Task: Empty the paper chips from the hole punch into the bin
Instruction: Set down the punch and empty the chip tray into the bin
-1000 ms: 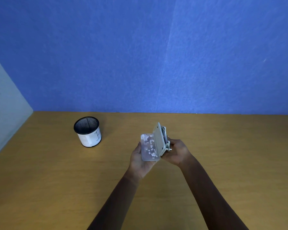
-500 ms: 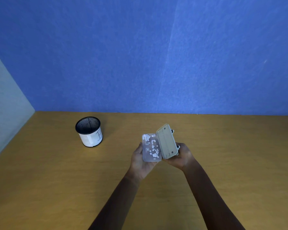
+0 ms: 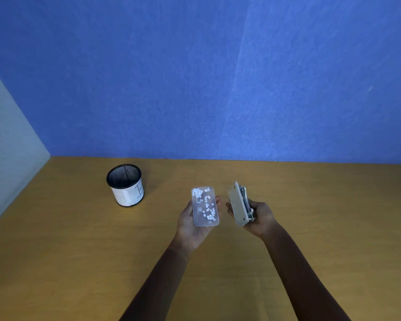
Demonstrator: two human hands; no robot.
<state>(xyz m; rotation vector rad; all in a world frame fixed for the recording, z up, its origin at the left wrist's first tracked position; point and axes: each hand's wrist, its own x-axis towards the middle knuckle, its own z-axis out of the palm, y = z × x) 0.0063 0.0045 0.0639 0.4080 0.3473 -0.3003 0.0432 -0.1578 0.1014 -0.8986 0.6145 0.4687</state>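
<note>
Holding the chip tray (image 3: 200, 217) with paper chips (image 3: 197, 193), your left hand (image 3: 190, 229) cups it, fingers curled up, right of the bin (image 3: 126, 186) | your right hand (image 3: 261, 216) grips the hole punch (image 3: 236, 205), farther right | blue wall (image 3: 195, 89) behind bin.

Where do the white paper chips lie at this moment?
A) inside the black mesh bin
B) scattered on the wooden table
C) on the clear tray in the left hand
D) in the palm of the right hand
C: the paper chips lie on the clear tray held by the left hand, away from the bin.
</note>
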